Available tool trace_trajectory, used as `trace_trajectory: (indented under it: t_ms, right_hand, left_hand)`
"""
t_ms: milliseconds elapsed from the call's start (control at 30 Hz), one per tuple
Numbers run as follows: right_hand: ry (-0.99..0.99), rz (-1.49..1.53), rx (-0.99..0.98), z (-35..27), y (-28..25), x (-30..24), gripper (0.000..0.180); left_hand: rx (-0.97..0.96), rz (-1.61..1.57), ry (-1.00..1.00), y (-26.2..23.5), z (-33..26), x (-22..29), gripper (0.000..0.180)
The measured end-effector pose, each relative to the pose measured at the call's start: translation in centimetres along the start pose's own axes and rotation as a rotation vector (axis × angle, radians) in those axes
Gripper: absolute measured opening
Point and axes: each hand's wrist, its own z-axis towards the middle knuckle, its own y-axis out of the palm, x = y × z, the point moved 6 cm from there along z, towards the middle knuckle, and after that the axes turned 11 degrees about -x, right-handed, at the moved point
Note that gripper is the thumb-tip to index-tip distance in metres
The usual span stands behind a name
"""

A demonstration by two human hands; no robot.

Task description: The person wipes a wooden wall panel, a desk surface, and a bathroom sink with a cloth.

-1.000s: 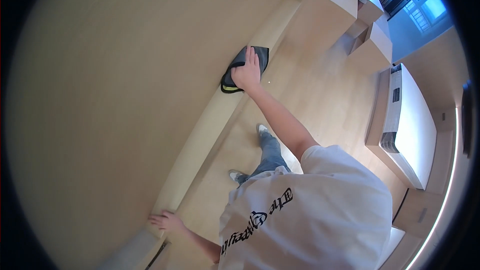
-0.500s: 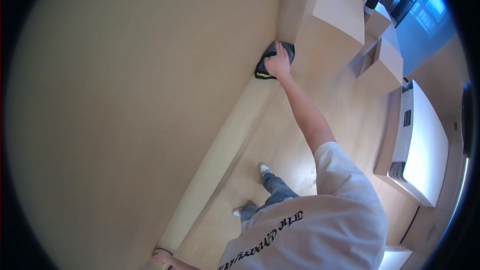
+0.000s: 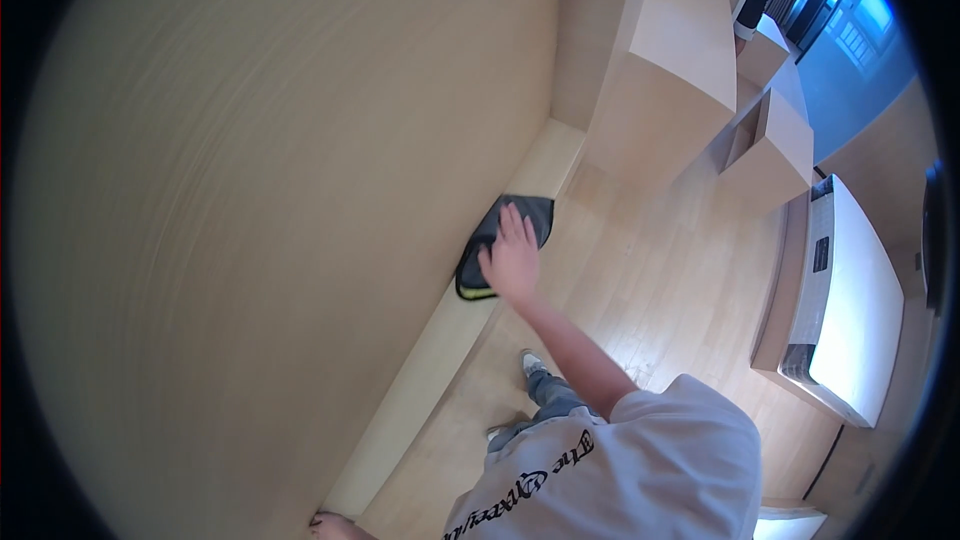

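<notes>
My left hand (image 3: pixel 335 528) is by the near end of the ledge (image 3: pixel 408 405). The bottom of my view cuts it off, so I can't tell if it grips. The cloth (image 3: pixel 488 228) lies on the ledge. I think I'm wiping; the next rub needs a flat push. My right hand (image 3: pixel 516 268), fingers stretched out, pinching nothing, hides the cloth's middle.

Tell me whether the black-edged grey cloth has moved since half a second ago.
Yes: the black-edged grey cloth, under the right hand, has slid back along the pale ledge, away from the upright panel at the ledge's far end.
</notes>
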Motion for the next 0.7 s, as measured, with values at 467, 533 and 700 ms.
trace_trajectory:
  t_ms: [467,533,700]
  right_hand:
    - [0.209,-0.155,0.390,11.1,-2.6,10.8,0.033]
    - [0.242,-0.050,0.349,10.4,-2.2,9.8,0.032]
    - [0.189,0.542,0.492,8.9,-2.2,7.3,0.020]
  left_hand:
    - [0.316,-0.190,0.272,-2.7,-5.1,4.6,0.061]
    - [0.377,-0.228,0.331,-3.4,-6.4,6.2,0.061]
    - [0.472,-0.288,0.442,-4.6,-8.9,9.6,0.059]
